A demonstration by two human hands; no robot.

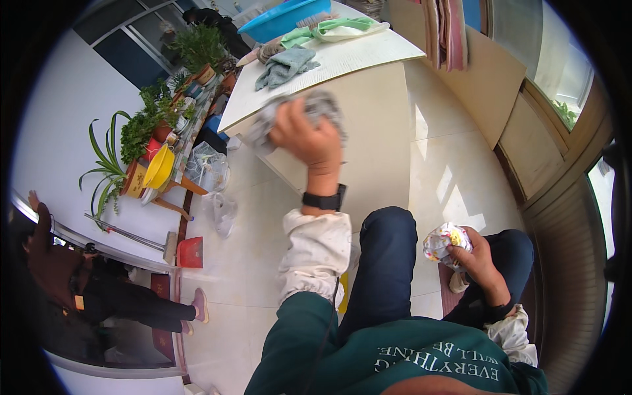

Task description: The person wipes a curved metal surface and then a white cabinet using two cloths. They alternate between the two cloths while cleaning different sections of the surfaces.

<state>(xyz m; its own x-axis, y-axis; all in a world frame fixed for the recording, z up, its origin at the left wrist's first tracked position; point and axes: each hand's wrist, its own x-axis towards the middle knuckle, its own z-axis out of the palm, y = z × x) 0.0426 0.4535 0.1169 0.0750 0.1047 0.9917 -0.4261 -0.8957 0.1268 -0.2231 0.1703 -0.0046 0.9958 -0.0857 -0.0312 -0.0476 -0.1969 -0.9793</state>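
My left hand [308, 131], with a black band at the wrist, grips a bunched grey cloth [328, 106], blurred, at the near edge of a white-topped table [345, 61]. Low at the right, my right hand [476, 259] holds a crumpled white cloth-like bundle [447, 242] with red and yellow patterning, above my bent knee. A grey-green cloth [286, 66] lies rumpled on the tabletop just beyond my left hand. Farther back lie a green and white cloth [345, 30], a bristled brush [316, 19] and a blue plastic basin [284, 17].
Potted plants [202, 44] and a yellow basin [159, 166] line a bench at left. Near it are a plastic bag [219, 212], a broom [169, 248] and a red dustpan [190, 252]. A person [98, 286] is in the doorway; another [222, 29] is at the back.
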